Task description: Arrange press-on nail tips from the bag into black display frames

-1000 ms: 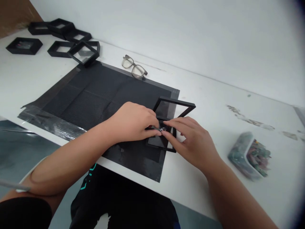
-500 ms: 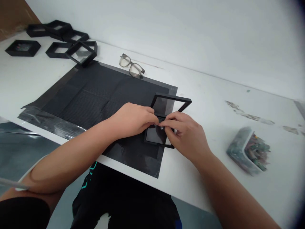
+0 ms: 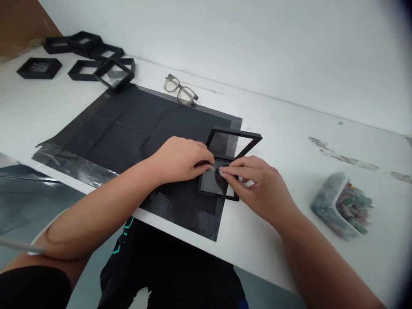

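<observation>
Both forearms bare, reaching forward and converging at centre. Left hand (image 3: 180,161) palm down, knuckles up, fingers curled, thumb and forefinger tips pinched together at its right edge. Right hand (image 3: 257,189) angled in from the right, back of hand up, forefinger and thumb extended leftward, their tips almost meeting the left hand's fingertips.

My head camera looks forward and down, close over my hands, toward the far wall (image 3: 257,43).
</observation>
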`<state>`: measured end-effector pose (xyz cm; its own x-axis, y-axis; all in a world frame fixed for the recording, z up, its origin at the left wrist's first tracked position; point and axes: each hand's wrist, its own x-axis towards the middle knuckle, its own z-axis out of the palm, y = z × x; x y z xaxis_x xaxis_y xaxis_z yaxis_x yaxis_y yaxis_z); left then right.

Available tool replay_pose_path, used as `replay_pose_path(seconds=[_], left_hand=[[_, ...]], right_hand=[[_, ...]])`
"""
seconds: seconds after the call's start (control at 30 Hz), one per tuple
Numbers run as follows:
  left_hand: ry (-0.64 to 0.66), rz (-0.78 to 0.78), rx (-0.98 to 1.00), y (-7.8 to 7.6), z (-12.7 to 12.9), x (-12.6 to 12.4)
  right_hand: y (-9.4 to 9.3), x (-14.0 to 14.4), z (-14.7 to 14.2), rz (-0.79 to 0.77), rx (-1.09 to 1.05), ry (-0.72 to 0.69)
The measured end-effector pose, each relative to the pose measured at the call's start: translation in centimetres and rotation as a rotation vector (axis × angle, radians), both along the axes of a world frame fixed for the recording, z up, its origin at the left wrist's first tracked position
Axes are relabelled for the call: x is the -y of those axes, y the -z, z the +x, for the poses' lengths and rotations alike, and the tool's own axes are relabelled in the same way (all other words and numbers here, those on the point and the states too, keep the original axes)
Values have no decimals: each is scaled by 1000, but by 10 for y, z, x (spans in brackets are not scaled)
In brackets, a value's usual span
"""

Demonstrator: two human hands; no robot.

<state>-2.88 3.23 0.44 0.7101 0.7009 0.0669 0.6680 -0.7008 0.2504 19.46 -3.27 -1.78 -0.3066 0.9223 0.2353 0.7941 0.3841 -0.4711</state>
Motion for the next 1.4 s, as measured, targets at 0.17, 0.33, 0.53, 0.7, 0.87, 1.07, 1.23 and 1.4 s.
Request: replay_pose_path(seconds=[0.17,0.33,0.53,0.7,0.87,1.07,1.23,1.4], left_hand=[[-22,5,-21,-1,1,2],[-13,2,-18,-2,2,3],[-67,65,-31,0,4,1],[-86,89,-15,0,5,3],[-73,28,-42,-3,8,6],[-91,35,-43,-1,9,6],[-118,74,-34,0,8,5],[-154,105,-35,-1,5,4]], right_hand=[[3,-3,-3,32,24,16],[6,-6,-7,60,50,60],[7,-7,-9,58,61,105],[7,-6,-9,19,47,120],[9,-7,-10,-15,-22,131],[8,-8,-13,-23,-90,170],[7,-8,-12,-48,-89,152],[9,-9,-11,-42,-66,137]])
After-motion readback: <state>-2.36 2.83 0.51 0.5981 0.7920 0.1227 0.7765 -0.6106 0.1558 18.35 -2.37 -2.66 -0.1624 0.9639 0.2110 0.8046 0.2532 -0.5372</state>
